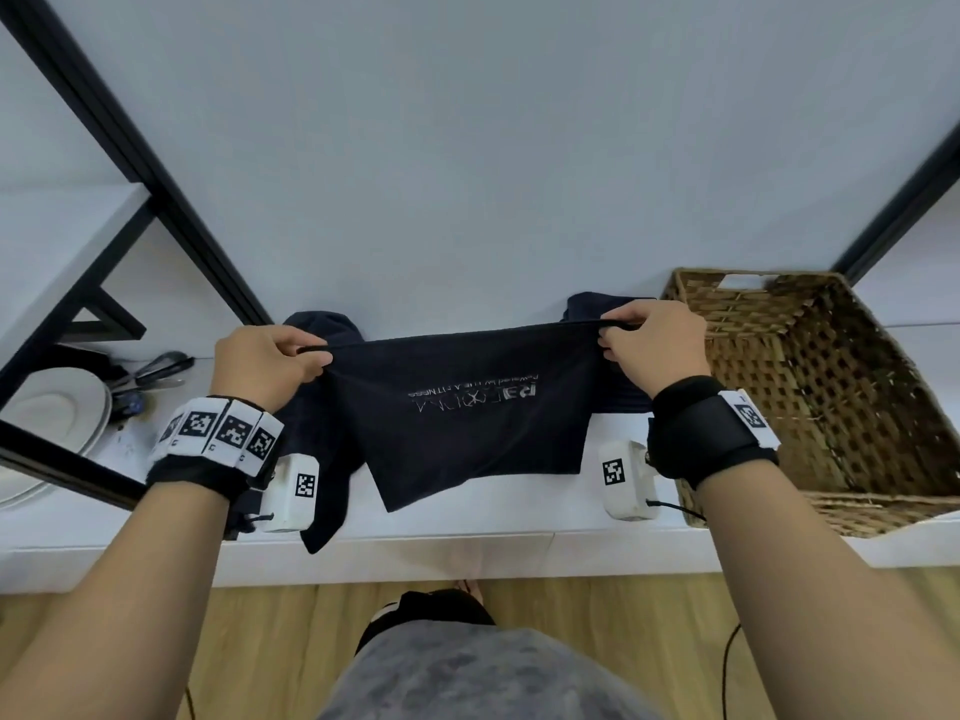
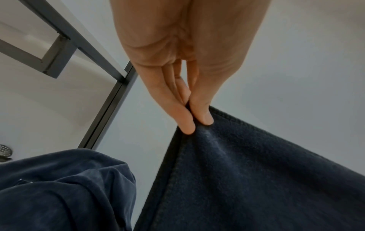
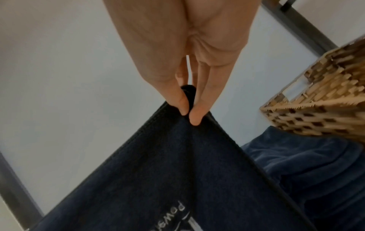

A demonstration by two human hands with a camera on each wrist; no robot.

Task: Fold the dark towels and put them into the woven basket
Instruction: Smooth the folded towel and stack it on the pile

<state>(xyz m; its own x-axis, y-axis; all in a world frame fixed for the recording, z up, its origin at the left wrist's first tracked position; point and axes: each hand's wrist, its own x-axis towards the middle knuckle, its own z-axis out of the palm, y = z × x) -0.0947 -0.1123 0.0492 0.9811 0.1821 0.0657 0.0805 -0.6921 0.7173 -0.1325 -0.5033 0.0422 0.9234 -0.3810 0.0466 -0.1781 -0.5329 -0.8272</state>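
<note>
A dark navy towel (image 1: 467, 413) with pale lettering hangs stretched between my two hands above the white counter. My left hand (image 1: 306, 356) pinches its left top corner between thumb and fingers (image 2: 187, 123). My right hand (image 1: 610, 335) pinches the right top corner (image 3: 189, 112). More dark towels lie crumpled on the counter behind and below it, one at the left (image 1: 322, 324) (image 2: 59, 187), one at the right (image 1: 587, 304) (image 3: 306, 168). The woven basket (image 1: 831, 387) (image 3: 320, 115) stands at the right and no towel shows inside it.
White plates (image 1: 57, 407) and scissors (image 1: 156, 371) lie at the left under a black metal frame (image 1: 130, 148). A plain wall rises behind the counter (image 1: 467, 548). Wood floor lies below the counter edge.
</note>
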